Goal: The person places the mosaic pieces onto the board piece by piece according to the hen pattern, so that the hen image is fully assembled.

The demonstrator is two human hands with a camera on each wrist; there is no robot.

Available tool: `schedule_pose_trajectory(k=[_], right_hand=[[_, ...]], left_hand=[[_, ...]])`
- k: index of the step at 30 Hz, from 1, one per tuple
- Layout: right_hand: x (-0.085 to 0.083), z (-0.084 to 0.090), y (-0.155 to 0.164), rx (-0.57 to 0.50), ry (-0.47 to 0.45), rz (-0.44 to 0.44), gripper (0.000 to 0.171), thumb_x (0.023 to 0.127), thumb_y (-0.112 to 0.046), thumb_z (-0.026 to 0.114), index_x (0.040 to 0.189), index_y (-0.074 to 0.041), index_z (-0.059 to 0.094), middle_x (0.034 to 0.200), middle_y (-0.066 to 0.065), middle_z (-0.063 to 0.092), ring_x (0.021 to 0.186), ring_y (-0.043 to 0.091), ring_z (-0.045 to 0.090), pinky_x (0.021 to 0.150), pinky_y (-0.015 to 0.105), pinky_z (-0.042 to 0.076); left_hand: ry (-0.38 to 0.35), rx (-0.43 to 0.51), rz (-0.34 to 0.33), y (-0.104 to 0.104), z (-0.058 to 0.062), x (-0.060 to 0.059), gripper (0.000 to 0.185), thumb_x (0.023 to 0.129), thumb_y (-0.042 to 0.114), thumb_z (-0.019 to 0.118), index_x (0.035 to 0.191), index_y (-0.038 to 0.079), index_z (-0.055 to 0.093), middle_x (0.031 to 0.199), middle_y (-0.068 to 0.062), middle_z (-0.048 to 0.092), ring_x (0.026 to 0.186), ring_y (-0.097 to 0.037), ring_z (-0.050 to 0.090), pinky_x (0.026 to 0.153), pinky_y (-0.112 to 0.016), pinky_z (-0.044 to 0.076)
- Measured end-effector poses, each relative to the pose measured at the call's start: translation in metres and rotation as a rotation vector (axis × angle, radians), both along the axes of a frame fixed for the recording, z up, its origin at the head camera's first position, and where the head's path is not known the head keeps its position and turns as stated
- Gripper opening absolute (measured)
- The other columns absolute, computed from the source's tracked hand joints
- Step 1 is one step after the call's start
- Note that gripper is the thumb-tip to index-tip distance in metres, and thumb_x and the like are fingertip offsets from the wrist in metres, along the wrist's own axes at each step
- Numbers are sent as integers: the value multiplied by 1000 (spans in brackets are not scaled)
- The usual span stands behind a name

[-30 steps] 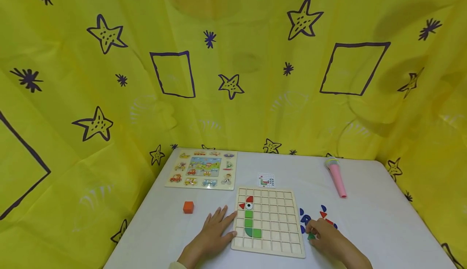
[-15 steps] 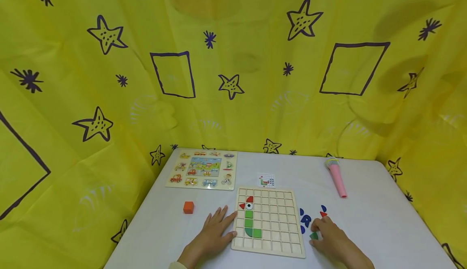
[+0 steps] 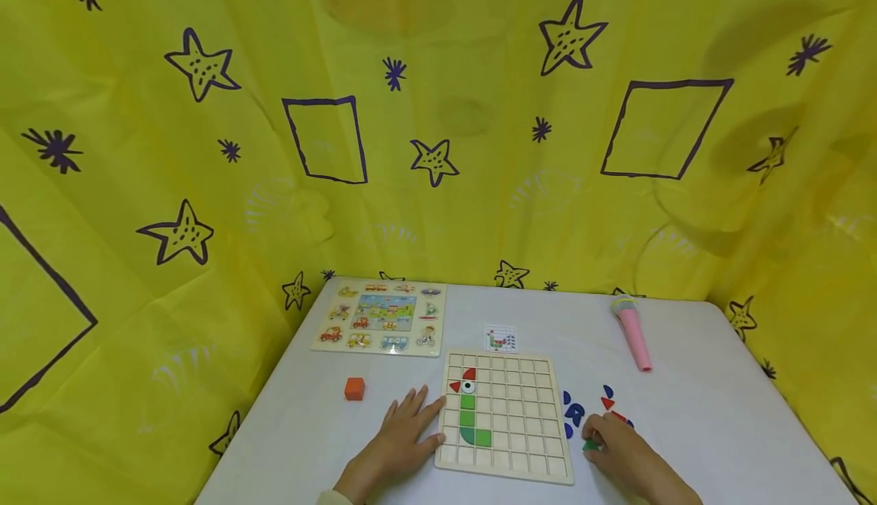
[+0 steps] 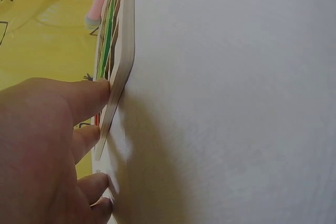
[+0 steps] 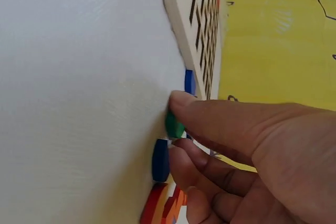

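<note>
Small green wooden tile [image 5: 174,124] is pinched on the white worktop [image 3: 685,429] by curled right hand [image 3: 617,452] fingers [image 5: 210,116], just right of the gridded wooden board [image 3: 507,413]. Board edge is braced by flat, open left hand [image 3: 400,440]. Tile to be lifted clear of blue pieces [image 5: 160,160] before being squared to a cell

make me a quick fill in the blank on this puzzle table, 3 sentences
1. The right hand pinches a small ____ piece on the table.
2. The left hand rests against the ____ edge of the wooden grid board.
3. The cube lying left of the board is ____.

Missing words: green; left; orange
</note>
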State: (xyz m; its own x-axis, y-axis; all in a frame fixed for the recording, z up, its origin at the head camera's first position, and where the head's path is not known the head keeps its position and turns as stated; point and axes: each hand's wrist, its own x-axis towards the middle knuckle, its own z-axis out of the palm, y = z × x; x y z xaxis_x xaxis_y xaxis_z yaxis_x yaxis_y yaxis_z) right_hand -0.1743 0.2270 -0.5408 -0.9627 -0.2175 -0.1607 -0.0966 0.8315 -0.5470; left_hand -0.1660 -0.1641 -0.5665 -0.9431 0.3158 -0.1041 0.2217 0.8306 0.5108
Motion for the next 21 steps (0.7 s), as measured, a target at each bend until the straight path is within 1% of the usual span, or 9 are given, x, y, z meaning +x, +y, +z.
schedule_pose_trajectory(k=[4,6,8,11,14,18,21], right_hand=[[-2,-2,2,-24,7,-20,22,87,-10,85,97,-6,65,86,1,57,82,17,53,74,35,50],[-3,-3,4,5,6,-26,25,87,-17,86,98,-8,66,89,1,56,82,17,53,74,36,50],[-3,-3,6,36,12,-12,29,84,-19,88,102,-10,66,94,2,55,84,19,53,74,39,49],[-3,-4,8,76,7,8,32,83,-17,88,106,-13,66,104,1,57,89,20,55,78,47,53],[-4,-4,7,59,17,27,29,84,-9,86,106,-14,67,105,0,59,92,20,58,82,52,54],[-3,-5,4,54,50,23,23,86,-9,84,103,-13,68,101,0,58,93,18,59,82,50,54],[-2,-5,3,53,50,11,22,87,-10,84,102,-12,68,100,1,56,91,18,58,82,45,55]], left_hand=[[-6,-4,6,0,-1,0,64,103,51,61,161,30,46,172,-13,32,161,-41,22,127,-69,14],[-7,0,6,1,0,0,64,102,51,62,161,30,46,172,-13,32,161,-41,21,127,-70,14],[-9,2,6,1,0,0,64,102,51,62,161,30,46,172,-13,32,161,-41,21,127,-70,14],[-10,2,8,1,1,1,64,102,51,62,161,30,46,172,-13,32,161,-41,21,127,-69,14],[-9,2,13,1,3,2,64,102,50,63,161,30,46,172,-13,32,161,-41,21,127,-69,14],[-3,15,8,2,7,3,64,102,49,63,161,28,47,172,-14,32,161,-42,22,127,-70,13],[-3,19,5,1,7,4,64,103,49,63,161,28,47,172,-14,31,161,-42,22,127,-70,13]])
